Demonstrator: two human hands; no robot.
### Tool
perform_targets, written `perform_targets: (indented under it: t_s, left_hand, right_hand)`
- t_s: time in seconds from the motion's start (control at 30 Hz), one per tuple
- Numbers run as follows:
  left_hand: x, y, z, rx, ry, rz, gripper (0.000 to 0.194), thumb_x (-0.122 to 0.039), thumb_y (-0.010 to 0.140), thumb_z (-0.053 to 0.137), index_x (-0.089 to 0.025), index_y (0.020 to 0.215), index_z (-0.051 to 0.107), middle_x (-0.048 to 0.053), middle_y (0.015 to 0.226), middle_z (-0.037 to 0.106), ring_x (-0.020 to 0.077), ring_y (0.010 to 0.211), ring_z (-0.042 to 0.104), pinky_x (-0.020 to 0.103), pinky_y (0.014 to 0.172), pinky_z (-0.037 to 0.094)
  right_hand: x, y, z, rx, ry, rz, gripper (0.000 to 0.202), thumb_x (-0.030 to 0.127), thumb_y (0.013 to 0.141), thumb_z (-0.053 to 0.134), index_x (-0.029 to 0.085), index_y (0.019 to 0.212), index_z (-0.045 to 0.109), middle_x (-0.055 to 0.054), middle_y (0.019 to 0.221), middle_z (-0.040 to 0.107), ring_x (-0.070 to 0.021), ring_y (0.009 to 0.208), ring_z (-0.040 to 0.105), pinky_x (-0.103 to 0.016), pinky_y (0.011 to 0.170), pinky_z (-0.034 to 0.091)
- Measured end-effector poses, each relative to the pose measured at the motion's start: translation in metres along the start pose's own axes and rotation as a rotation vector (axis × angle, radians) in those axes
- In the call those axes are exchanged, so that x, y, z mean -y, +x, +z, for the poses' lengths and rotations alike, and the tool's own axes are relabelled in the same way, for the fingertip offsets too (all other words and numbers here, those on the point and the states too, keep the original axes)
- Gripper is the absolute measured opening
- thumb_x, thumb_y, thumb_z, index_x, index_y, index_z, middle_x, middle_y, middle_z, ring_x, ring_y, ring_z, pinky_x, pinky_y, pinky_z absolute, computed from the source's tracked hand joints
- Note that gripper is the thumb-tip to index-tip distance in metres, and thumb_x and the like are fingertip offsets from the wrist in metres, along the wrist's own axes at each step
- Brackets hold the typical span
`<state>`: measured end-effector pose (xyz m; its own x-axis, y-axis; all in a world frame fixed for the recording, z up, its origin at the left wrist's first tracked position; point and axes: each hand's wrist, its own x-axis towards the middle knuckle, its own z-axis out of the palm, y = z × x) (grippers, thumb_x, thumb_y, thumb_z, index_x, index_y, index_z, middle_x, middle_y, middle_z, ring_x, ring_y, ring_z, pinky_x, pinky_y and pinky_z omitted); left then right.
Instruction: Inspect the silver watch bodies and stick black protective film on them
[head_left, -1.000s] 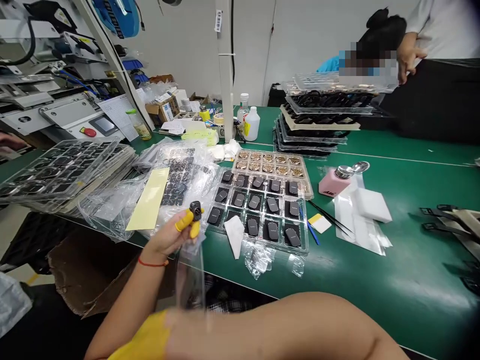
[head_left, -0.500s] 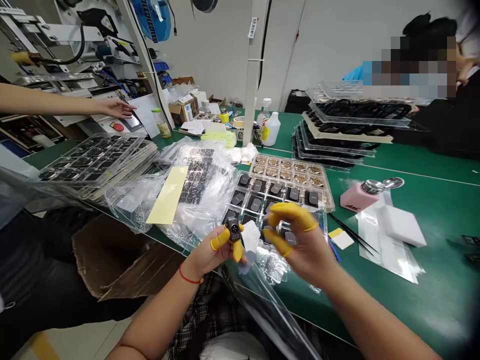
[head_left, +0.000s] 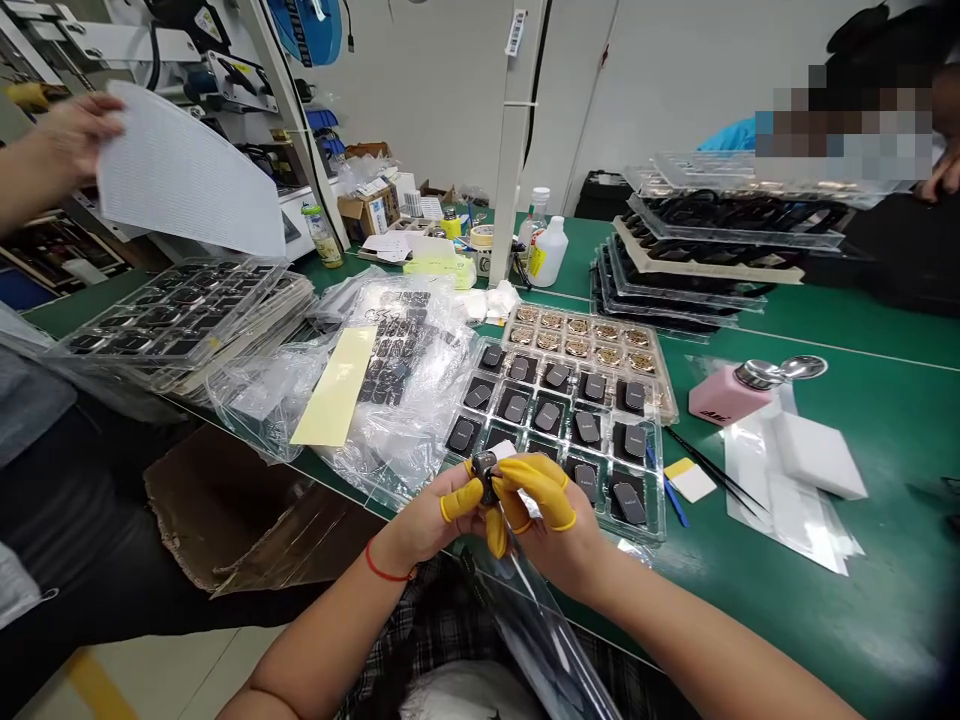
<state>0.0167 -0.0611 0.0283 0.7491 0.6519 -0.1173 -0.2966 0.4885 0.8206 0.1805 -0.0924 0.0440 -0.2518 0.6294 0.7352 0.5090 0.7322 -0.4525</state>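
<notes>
My left hand (head_left: 457,505), with yellow finger cots on its fingers, grips a small black watch case (head_left: 485,476) above the table's front edge. My right hand (head_left: 551,510), also in yellow finger cots, is closed against the right side of that case, its fingertips bunched together. A scrap of white wipe (head_left: 504,452) peeks out above the right fingers; which hand has it I cannot tell. Just behind the hands lies a clear tray (head_left: 656,525) with several dark rounded pieces in its compartments. Clear plastic film (head_left: 544,620) hangs below my hands at the lap.
A tray of gold round parts (head_left: 664,385), a pink pump bottle (head_left: 724,397), tweezers (head_left: 712,465) and a white foam block (head_left: 821,455) lie around. Stacked trays (head_left: 697,260) stand behind. At left, another person's hand (head_left: 75,135) holds a white sheet (head_left: 187,180) above more trays (head_left: 180,315).
My right hand has come in leftward from over the tray and closed at the watch case. The other person's hand at left has drawn back and lifted a white sheet.
</notes>
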Motion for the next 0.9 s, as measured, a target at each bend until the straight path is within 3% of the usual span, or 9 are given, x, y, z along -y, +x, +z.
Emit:
perform_targets:
  t_s: [0.37,0.57,0.9]
  left_hand:
    - [0.0028,-0.0013,-0.0049,-0.057,-0.041,0.024,0.045,-0.046,0.072,0.076,-0.016,0.102,0.063,0.004,0.084,0.062,0.0116,0.068,0.06,0.021,0.063,0.051]
    - [0.004,0.0001,-0.0056,-0.035,-0.051,0.03,0.043,-0.047,0.073,0.074,-0.013,0.098,0.062,0.002,0.079,0.06,0.0113,0.064,0.059,0.021,0.059,0.049]
    - [0.0048,0.0,-0.0053,-0.022,-0.045,0.023,0.042,-0.045,0.071,0.076,-0.014,0.095,0.059,0.001,0.078,0.059,0.0118,0.063,0.059,0.021,0.057,0.05]
  right_hand:
    - [0.0,-0.0042,0.0022,0.041,-0.003,-0.033,0.042,0.012,0.091,0.044,0.028,0.13,0.044,-0.006,0.101,0.067,-0.0194,0.095,0.065,-0.034,0.081,0.056]
    - [0.0007,0.0006,0.003,-0.042,-0.009,-0.138,0.036,0.015,0.094,0.042,0.022,0.129,0.048,-0.006,0.093,0.067,-0.0175,0.091,0.065,-0.03,0.079,0.057]
    - [0.0036,0.0034,0.0021,-0.04,-0.045,-0.183,0.034,0.016,0.096,0.041,0.02,0.128,0.052,-0.006,0.089,0.067,-0.0177,0.088,0.063,-0.03,0.077,0.056]
